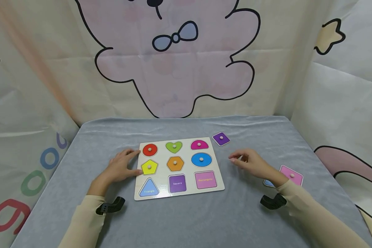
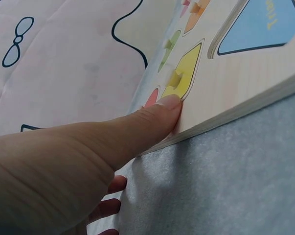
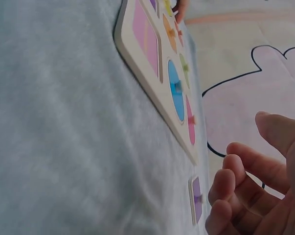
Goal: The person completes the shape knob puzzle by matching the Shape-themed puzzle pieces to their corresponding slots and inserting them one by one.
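From where I stand, by the head view, the board (image 1: 162,162) lies at three o'clock from the left hand (image 1: 121,167), whose spread fingers touch it; the purple piece (image 1: 221,138) is at ten from the right hand (image 1: 251,163). Left wrist: yellow pentagon (image 2: 188,72) at one from the thumb tip. Right wrist: thumb and fingers apart.

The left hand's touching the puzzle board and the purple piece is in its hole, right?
No: the purple piece isn't in its hole. The head view shows it on the cloth beside the puzzle board, which the left hand is touching.
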### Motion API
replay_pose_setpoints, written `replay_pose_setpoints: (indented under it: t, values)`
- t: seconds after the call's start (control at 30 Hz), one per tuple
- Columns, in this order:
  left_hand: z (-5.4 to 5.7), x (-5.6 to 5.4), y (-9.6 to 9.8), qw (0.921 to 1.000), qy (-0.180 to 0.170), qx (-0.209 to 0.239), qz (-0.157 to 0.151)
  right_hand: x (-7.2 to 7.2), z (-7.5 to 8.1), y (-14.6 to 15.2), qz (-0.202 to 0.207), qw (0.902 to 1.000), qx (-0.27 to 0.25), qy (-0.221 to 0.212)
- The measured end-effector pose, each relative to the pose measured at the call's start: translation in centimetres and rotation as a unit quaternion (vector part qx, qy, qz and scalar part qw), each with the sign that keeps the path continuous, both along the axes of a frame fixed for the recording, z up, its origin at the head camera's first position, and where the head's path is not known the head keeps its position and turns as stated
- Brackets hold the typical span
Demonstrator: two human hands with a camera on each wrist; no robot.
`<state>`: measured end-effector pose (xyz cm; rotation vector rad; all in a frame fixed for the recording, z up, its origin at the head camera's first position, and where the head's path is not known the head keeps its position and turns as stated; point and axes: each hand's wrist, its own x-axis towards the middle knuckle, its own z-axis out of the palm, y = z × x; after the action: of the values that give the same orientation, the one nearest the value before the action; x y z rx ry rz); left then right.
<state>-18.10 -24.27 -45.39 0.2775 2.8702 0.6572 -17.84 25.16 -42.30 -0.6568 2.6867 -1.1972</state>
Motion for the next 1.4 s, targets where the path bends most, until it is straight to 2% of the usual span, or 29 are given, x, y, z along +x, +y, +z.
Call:
replay_pose_setpoints:
  t: [0.33, 0.67, 0.93, 1.23, 1.4]
  values:
    - [-0.1, -0.2, 0.1, 1.0, 0.0, 0.0, 0.002, 1.3, 0.0, 3.2, -0.013, 0.9997, 0.017, 0.008]
    - [-0.1, -0.5, 0.1, 1.0, -0.001, -0.001, 0.002, 2.3, -0.4, 6.7, -0.007, 0.9999, 0.004, 0.009]
    - [-0.1, -0.4, 0.1, 1.0, -0.001, -0.001, 0.0, 3.3, -0.8, 9.6, -0.011, 0.9998, 0.011, -0.01]
    - [0.1, -0.2, -0.1, 1.0, 0.001, -0.002, 0.0, 3.9, -1.4, 11.2, -0.008, 0.9999, -0.004, -0.006]
    - [0.1, -0.2, 0.0, 1.0, -0.001, -0.002, 0.0, 3.9, -2.0, 12.1, 0.011, 0.9998, -0.017, -0.002]
